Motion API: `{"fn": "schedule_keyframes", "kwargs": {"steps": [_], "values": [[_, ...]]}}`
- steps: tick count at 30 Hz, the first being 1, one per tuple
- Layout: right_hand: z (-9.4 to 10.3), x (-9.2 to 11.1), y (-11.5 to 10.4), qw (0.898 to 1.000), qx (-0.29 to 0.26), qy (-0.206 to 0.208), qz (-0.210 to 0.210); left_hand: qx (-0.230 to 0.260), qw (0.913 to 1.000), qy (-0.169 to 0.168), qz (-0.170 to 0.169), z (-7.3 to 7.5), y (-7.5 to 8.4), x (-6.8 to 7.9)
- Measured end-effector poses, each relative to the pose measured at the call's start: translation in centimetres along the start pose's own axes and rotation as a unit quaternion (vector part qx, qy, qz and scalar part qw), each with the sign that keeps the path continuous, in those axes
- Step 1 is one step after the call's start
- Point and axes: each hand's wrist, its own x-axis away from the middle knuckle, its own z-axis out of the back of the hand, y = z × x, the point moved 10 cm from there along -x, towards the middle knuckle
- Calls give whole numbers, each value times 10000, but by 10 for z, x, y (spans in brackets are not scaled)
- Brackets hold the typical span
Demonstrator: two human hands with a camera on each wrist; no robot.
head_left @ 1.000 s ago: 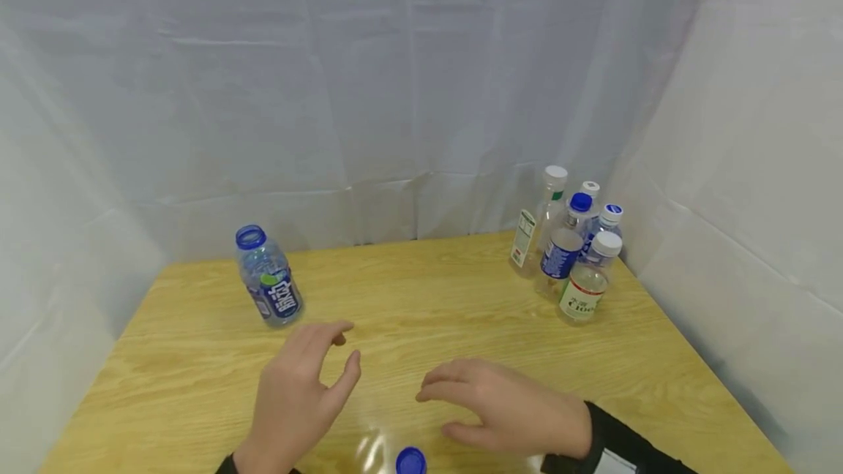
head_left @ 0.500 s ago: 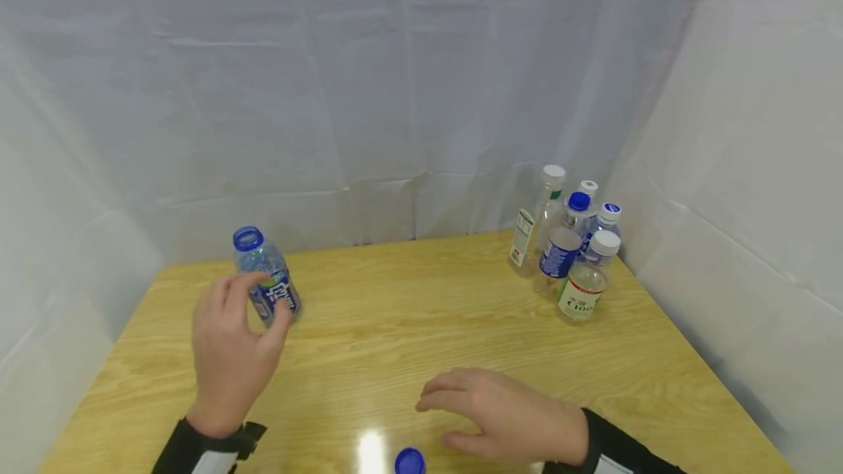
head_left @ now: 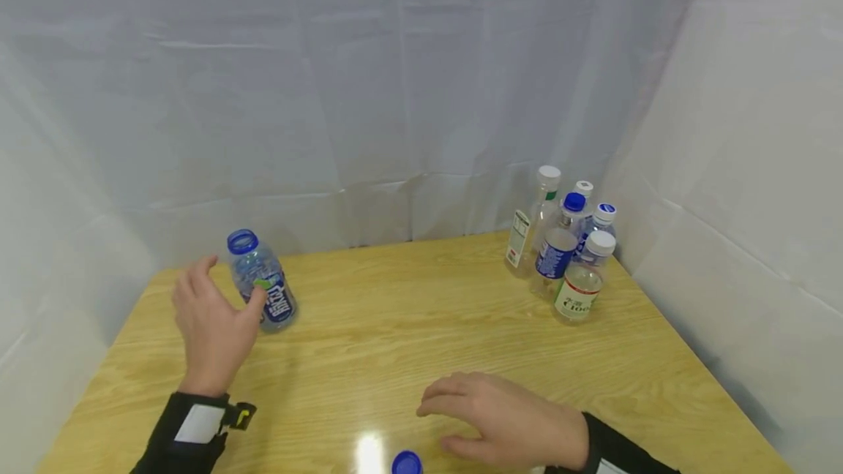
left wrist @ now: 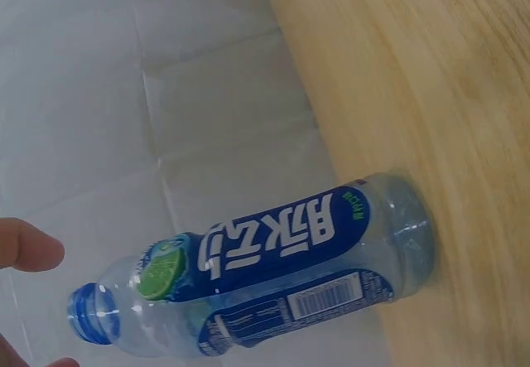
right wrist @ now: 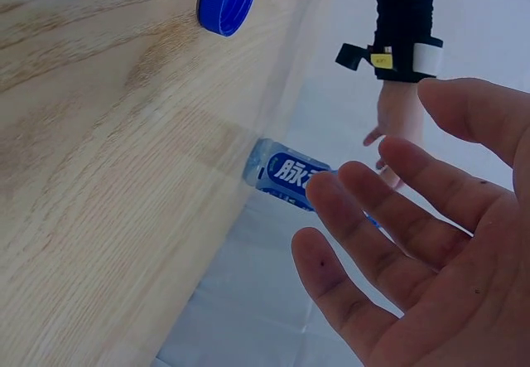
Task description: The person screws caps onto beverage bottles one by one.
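An uncapped, clear blue-tinted plastic bottle with a blue neck and blue label stands upright at the table's back left. My left hand reaches beside it, fingers and thumb spread; the thumb overlaps the label in the head view. In the left wrist view, fingertips show apart from the neck of the bottle. Near the front edge, a blue bottle cap lies on the table, its hollow side showing in the right wrist view. My right hand hovers close by, fingers loosely bent, holding nothing.
Several capped bottles stand grouped at the back right corner of the wooden table. Pale sheets hang behind the table and along both sides.
My left hand has moved left and away from me, from mid-table to beside the blue bottle, its fingers spreading. The right hand has stayed nearly still. The bottles and cap have not been moved.
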Motion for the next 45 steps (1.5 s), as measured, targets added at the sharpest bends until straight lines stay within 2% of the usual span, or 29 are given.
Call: {"fn": "schedule_keyframes", "kwargs": {"steps": [5, 8, 12, 15, 21, 28, 33, 45], "values": [[-1, 1, -1, 10000, 30, 24, -9, 57, 9982, -328, 489, -16, -24, -4], [-1, 2, -1, 9999, 135, 57, -8, 312, 9954, -466, 779, -26, -35, -5], [-1, 2, -1, 9997, 205, 109, 37, 749, 9867, -824, 1184, -42, -50, -4], [-2, 2, -1, 9998, 151, 113, 63, 875, 9803, -1159, 1338, -54, -59, -3], [-2, 2, -1, 9998, 26, 170, 98, 1012, 9698, -1708, 1416, -74, -74, 0], [-2, 4, 0, 10000, 36, 69, 1, 952, 9629, -2017, 1517, -86, -86, 4], [-4, 5, 3, 10000, -38, -6, -85, 756, 9583, -2226, 1626, -90, -89, 6], [-4, 7, 6, 9999, 58, 65, -111, 390, 9639, -2045, 1657, -87, -86, 2]]}}
